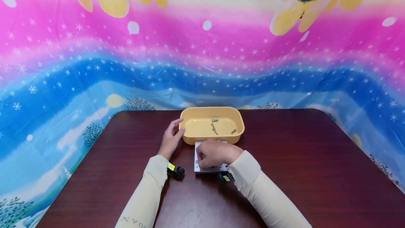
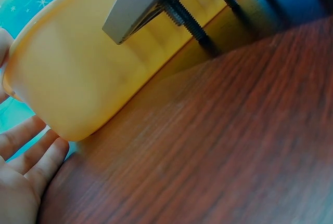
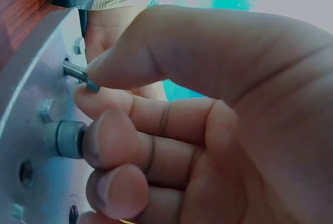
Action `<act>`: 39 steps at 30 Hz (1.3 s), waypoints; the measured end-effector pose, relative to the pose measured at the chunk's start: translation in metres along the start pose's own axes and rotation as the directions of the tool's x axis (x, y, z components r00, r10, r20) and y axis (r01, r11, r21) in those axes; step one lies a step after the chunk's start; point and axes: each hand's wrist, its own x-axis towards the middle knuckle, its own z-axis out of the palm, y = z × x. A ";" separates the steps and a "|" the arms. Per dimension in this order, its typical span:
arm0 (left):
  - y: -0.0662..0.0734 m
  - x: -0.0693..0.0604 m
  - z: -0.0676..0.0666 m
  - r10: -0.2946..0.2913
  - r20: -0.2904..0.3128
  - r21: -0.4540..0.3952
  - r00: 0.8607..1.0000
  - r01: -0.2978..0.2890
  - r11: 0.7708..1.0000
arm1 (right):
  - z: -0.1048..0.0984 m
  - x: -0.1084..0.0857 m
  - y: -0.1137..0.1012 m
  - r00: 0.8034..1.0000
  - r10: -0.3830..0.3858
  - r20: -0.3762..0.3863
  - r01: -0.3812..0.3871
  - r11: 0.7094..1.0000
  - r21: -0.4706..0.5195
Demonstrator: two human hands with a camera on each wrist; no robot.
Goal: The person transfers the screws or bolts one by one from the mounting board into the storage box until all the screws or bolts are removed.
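Note:
With thumb and index finger, my right hand (image 3: 171,115) pinches a small bolt (image 3: 78,71), its threaded end at a hole in the metal plate (image 3: 31,104). Its other fingertips are close to a round-headed bolt (image 3: 71,139) standing in that plate. From above, my right hand (image 1: 215,153) covers much of the plate (image 1: 202,169). My left hand (image 1: 171,139) lies at the left end of the yellow tub (image 1: 212,139), touching it. In the left wrist view several straight fingers (image 2: 44,164) spread beside the tub's lower corner (image 2: 73,83).
Several loose bolts (image 1: 215,120) lie in the tub. Bolt shanks (image 2: 192,24) protrude below the raised plate. Both stand on a dark wood table (image 1: 126,171), with a printed cloth (image 1: 202,69) behind it. A black wrist camera (image 1: 178,172) is strapped to the left wrist.

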 end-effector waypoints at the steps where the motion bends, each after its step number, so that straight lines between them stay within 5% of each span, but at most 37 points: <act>1: 0.000 0.000 0.000 -0.003 0.000 -0.002 1.000 0.003 1.000 | 0.000 0.000 0.000 1.000 -0.001 0.001 0.001 1.000 -0.001; 7: 0.004 0.000 -0.001 -0.013 0.027 -0.015 1.000 0.014 1.000 | -0.002 -0.002 -0.001 1.000 0.005 0.004 -0.005 1.000 0.011; 14: 0.033 -0.015 -0.003 -0.011 0.050 0.012 0.999 0.010 1.000 | -0.003 -0.003 -0.002 0.999 -0.033 -0.019 0.034 0.999 0.013; 39: 0.035 -0.016 -0.003 -0.024 0.052 0.003 0.998 0.024 1.000 | -0.004 -0.001 -0.003 0.987 -0.117 -0.110 0.121 0.992 0.026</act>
